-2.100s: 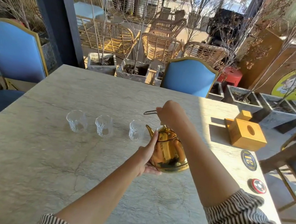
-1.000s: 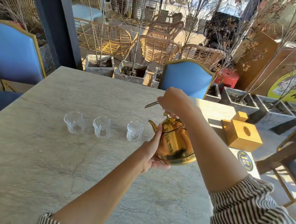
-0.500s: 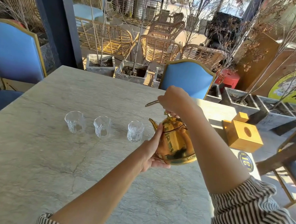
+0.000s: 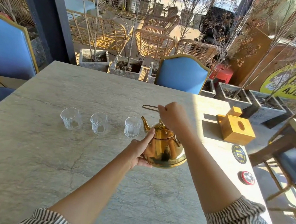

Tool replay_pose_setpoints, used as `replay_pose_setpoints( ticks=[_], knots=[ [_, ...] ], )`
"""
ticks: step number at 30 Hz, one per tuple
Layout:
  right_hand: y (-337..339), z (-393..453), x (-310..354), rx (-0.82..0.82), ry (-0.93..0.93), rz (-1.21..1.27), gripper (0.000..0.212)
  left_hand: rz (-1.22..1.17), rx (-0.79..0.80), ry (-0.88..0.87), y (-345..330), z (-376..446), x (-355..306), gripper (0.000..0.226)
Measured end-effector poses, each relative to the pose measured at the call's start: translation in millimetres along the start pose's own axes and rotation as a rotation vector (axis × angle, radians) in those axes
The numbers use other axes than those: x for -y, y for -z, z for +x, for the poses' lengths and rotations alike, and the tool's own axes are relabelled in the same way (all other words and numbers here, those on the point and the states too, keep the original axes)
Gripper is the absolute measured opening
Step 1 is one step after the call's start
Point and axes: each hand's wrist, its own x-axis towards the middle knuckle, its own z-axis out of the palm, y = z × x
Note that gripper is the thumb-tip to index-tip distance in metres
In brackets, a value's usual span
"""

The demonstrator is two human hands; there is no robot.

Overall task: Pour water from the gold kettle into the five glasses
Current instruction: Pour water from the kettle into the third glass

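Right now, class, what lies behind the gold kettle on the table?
The kettle and right hand cover that spot; three glasses show beside the spout. Any others cannot be seen.

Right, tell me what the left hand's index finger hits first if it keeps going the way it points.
The left hand points its index finger up the gold kettle toward the spout; beyond that, probably the nearest glass, though depth is unclear.
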Motion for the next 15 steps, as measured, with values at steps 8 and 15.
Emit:
replay_pose_setpoints(
  ticks=[8, 15],
  knots=[
    [-15.0, -27.7, -7.0, -0.118, 0.106, 0.105, 0.059, -0.015, -0.074, -0.053, 20.2, 1.7, 8.2, 0.08],
    [-26.7, -38.9, 8.7, -0.196, 0.154, 0.214, 0.059, -0.043, -0.111, -0.079, 42.9, -19.1, 3.6, 0.101]
  ],
)
